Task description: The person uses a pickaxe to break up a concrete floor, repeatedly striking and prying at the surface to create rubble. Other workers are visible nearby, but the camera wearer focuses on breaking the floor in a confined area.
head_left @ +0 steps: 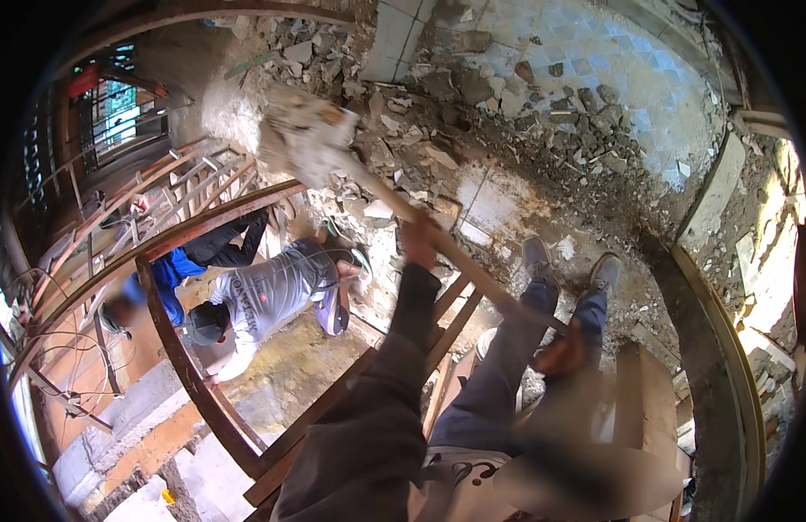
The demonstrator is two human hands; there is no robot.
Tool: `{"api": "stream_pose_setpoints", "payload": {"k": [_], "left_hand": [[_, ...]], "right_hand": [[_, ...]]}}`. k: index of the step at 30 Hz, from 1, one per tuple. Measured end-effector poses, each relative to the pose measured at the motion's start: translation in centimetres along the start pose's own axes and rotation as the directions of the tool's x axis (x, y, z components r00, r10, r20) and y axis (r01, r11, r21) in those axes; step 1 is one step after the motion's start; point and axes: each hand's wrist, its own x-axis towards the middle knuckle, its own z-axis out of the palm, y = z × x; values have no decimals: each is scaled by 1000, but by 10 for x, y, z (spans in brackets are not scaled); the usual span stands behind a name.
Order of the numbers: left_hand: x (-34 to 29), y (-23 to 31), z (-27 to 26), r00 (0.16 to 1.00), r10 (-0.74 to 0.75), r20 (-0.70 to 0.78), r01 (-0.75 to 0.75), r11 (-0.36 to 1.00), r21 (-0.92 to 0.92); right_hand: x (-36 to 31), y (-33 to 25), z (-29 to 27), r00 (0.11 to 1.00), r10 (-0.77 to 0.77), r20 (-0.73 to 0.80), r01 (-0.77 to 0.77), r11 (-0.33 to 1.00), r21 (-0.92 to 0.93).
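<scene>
A long wooden-handled shovel (472,274) slants across the middle, from my right side up to the far left. Around its shaft, about midway, my left hand (419,242) is closed. Farther back, at the shaft's near end, my right hand (559,350) grips it beside my leg. Pale rubble (312,130) appears to lie on the blade, which is smeared by motion and mostly hidden. Under and beyond the blade spreads a heap of broken tile and masonry (412,130).
Two people, one in a grey shirt (268,283) and one in blue (164,278), bend at the left behind wooden framing (190,383). Blue-patterned tiles (629,78) show at the far right. A curved wooden beam (725,365) stands at right. My shoes (605,271) stand among debris.
</scene>
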Motion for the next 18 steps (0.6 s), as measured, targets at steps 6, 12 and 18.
{"api": "stream_pose_setpoints", "payload": {"k": [6, 12, 18], "left_hand": [[109, 159, -79, 982, 31, 187, -44, 997, 65], [-2, -29, -20, 959, 114, 259, -182, 949, 258], [-197, -180, 118, 675, -721, 158, 729, 620, -291]], "right_hand": [[64, 126, 151, 937, 83, -341, -171, 957, -236], [-12, 30, 102, 871, -287, -398, -19, 791, -611], [-157, -92, 39, 562, -561, -608, -177, 636, -751]]}}
